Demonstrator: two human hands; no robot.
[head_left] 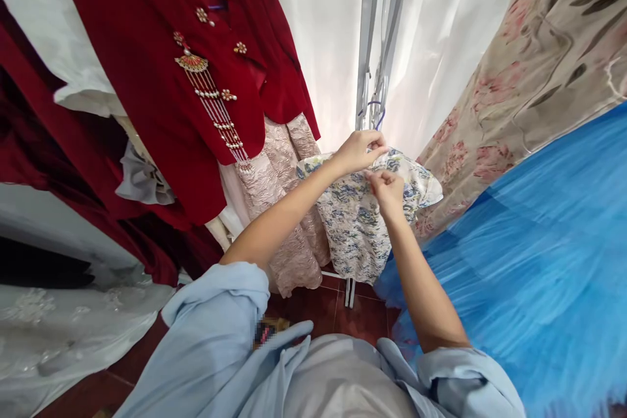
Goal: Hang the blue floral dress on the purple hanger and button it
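A white dress with a blue and yellow floral print [355, 228] hangs in front of me from a purple hanger [378, 119]. My left hand [361, 151] is closed at its neckline, thumb and fingertips pinched together near the hanger. Just below and to the right, my right hand [386, 191] is also closed, its fingers curled against the upper front of the dress. Both hands appear to pinch the fabric, though the exact bit between the fingertips is hidden. The short sleeves spread out to either side.
A grey metal stand [386, 19] rises before a white curtain [318, 19]. At left hang a dark red jacket [161, 98] with beaded brooches and a pink textured skirt [279, 209]. At right are a beige floral garment [509, 98] and blue tulle [533, 241]. Red tiles [360, 317] cover the floor.
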